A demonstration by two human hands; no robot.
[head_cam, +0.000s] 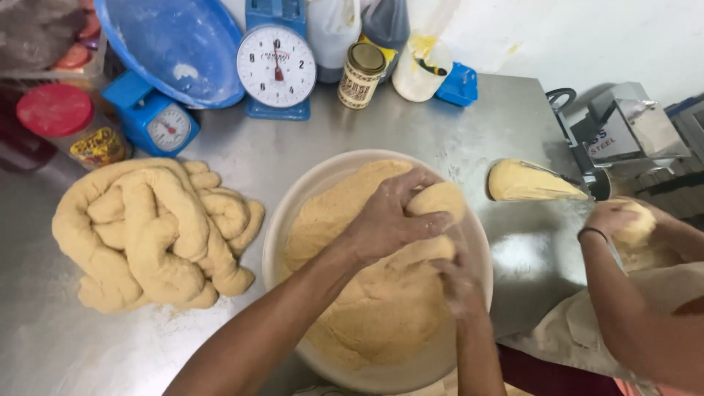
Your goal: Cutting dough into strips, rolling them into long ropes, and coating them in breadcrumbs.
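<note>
My left hand [385, 220] grips a lump of tan dough [440, 199] over a wide cream bowl [293, 213] filled with crumbly tan dough mix [367, 308]. My right hand [460, 282] presses against the underside of the same lump, its fingers dusted with crumbs. Both of my forearms reach in from the bottom edge of the view.
A pile of thick dough ropes [158, 231] lies left of the bowl on the steel table [484, 132]. Behind stand two blue scales [277, 66], a tin [361, 75] and jars. At right, another person's hand [612, 218] holds dough near a metal machine [631, 132].
</note>
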